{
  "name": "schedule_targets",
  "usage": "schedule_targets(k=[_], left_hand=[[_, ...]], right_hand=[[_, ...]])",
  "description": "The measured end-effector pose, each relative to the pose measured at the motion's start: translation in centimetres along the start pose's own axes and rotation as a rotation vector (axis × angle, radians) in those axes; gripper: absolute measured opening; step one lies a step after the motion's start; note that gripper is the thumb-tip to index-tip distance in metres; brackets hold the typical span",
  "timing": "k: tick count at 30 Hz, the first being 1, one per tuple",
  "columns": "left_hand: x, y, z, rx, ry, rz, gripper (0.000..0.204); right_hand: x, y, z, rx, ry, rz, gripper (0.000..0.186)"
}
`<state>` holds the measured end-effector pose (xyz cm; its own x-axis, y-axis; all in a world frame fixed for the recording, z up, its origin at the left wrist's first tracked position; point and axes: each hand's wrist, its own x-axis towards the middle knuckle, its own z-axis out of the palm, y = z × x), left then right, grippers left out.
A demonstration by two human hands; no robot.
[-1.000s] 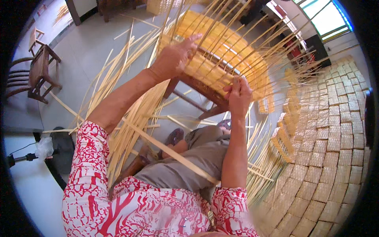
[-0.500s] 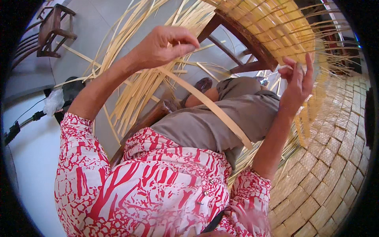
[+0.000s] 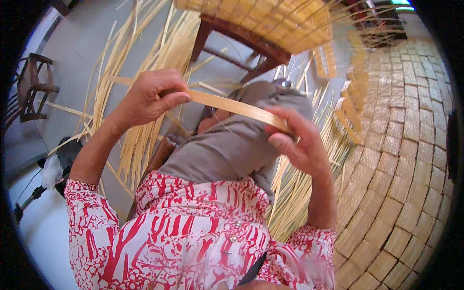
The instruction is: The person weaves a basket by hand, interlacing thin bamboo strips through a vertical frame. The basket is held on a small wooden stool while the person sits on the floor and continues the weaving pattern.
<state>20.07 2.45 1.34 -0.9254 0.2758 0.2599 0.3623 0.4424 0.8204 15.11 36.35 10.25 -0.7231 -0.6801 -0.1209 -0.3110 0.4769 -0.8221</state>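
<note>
A flat pale bamboo strip (image 3: 227, 104) stretches between my two hands above my lap. My left hand (image 3: 153, 94) pinches it partway along, thumb against fingers, and its far-left end sticks out beyond the wrist side. At the other end, my right hand (image 3: 297, 137) closes on the strip with thumb and fingers. A thin sliver (image 3: 223, 124) hangs below the strip near the middle. Past my knees, a yellow woven bamboo piece (image 3: 261, 24) with loose strip ends rests on a dark wooden stool (image 3: 241, 36).
Long loose bamboo strips (image 3: 145, 145) lie across the grey floor at left. More thin strips (image 3: 299, 193) are heaped by my right leg. Woven block-like bundles (image 3: 386, 193) cover the right side. A small wooden chair (image 3: 36, 87) stands far left.
My right hand has come down and inward and now grips the strip, which hung free at that end before. The left hand has moved left and lower, and the view has shifted.
</note>
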Motion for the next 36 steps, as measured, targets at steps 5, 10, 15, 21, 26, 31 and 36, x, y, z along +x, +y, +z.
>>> schedule_targets(k=[5,10,15,21,26,31,36], left_hand=[[5.8,1.3,0.0,0.453,0.186,0.421,0.032],[6.7,0.2,-0.4,0.663,0.243,0.426,0.039],[6.4,-1.3,-1.2,0.665,0.293,0.435,0.039],[6.9,-4.8,-2.3,0.615,0.326,0.326,0.042],[4.6,-9.6,-8.1,0.654,0.307,0.158,0.030],[0.6,-13.7,-13.2,0.847,0.279,0.001,0.033],[-0.2,-17.0,-13.9,0.929,0.231,0.052,0.036]], right_hand=[[-3.4,0.9,-6.0,-0.327,0.266,0.259,0.009],[-7.3,3.5,-11.5,-0.394,0.380,0.252,0.013],[-10.2,5.2,-13.4,-0.388,0.430,0.292,0.019],[-10.1,8.3,-15.0,-0.830,0.329,0.339,0.041],[-7.5,8.5,-17.3,-1.005,0.387,0.386,0.049],[-6.8,12.1,-19.0,-1.009,0.599,0.224,0.018],[-7.6,13.3,-19.3,-1.340,0.694,0.091,0.014]])
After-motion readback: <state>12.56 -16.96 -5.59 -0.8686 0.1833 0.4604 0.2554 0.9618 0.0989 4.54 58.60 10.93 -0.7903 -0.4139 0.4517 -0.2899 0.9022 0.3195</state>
